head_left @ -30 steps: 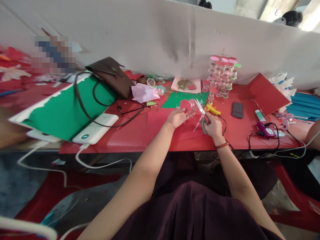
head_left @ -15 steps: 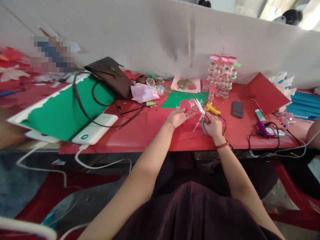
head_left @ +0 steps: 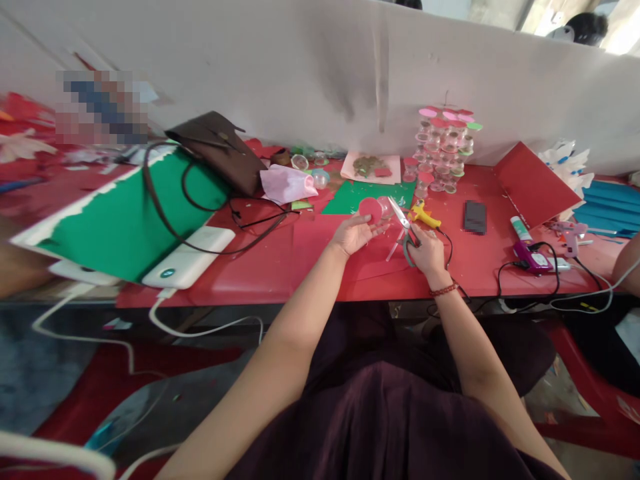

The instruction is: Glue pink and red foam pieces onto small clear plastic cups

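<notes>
Above the red table, my left hand (head_left: 355, 233) holds a small clear plastic cup (head_left: 385, 206) with a round red paper disc (head_left: 370, 211) on its end. My right hand (head_left: 427, 249) grips scissors (head_left: 401, 217) by their dark green handles. The blades point up and away from me, close beside the cup; whether they touch it I cannot tell. A yellow glue gun (head_left: 425, 215) lies just beyond my right hand. Beneath both hands is red paper, with a thin pale stick (head_left: 394, 248) near the scissors. Farther back lies a green sheet (head_left: 345, 200).
Stacked cups with coloured discs (head_left: 447, 150) stand at the back. To the left are a brown bag (head_left: 220, 150), a green board (head_left: 135, 207) and a white power bank (head_left: 189, 259). A phone (head_left: 475, 217), a red folded card (head_left: 537, 183) and a purple device (head_left: 533, 259) with cords lie right.
Almost nothing differs. The view has shifted very slightly; both hands keep the cup and scissors in the same position.
</notes>
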The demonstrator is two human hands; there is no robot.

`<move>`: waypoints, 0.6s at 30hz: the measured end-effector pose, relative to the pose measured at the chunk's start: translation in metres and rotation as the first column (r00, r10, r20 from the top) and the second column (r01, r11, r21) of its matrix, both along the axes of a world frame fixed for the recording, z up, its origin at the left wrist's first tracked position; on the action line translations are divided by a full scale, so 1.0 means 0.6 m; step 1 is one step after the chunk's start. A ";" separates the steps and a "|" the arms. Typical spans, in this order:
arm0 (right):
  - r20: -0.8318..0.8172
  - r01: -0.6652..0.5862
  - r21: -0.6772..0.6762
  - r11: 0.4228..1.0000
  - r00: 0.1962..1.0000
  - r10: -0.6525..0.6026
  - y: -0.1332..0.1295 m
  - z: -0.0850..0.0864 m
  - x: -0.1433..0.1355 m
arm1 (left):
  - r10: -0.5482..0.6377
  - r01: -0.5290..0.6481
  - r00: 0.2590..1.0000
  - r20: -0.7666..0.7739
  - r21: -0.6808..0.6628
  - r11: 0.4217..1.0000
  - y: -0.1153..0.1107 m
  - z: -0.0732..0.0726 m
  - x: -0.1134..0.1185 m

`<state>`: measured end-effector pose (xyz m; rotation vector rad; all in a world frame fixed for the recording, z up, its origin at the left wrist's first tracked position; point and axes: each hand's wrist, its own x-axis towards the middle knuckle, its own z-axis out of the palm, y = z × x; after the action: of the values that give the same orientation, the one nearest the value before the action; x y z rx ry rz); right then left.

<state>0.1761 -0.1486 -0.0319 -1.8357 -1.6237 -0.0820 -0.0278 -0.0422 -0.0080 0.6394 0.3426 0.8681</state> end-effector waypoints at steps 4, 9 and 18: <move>-0.023 -0.023 0.017 1.000 0.999 0.023 0.004 -0.006 0.004 | 0.006 -0.006 1.000 -0.003 -0.023 1.000 0.000 0.000 0.001; -0.102 -0.008 0.078 0.997 0.995 0.016 0.010 -0.006 0.012 | 0.011 -0.011 1.000 0.018 -0.023 1.000 0.001 -0.001 0.001; -0.058 0.008 0.079 0.997 0.998 -0.003 -0.011 0.018 -0.002 | 0.020 -0.018 0.999 0.046 -0.037 0.999 0.002 0.004 0.001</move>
<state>0.1750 -0.1551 -0.0212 -1.7662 -1.5537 -0.0931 -0.0273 -0.0410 -0.0056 0.5821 0.3230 0.8916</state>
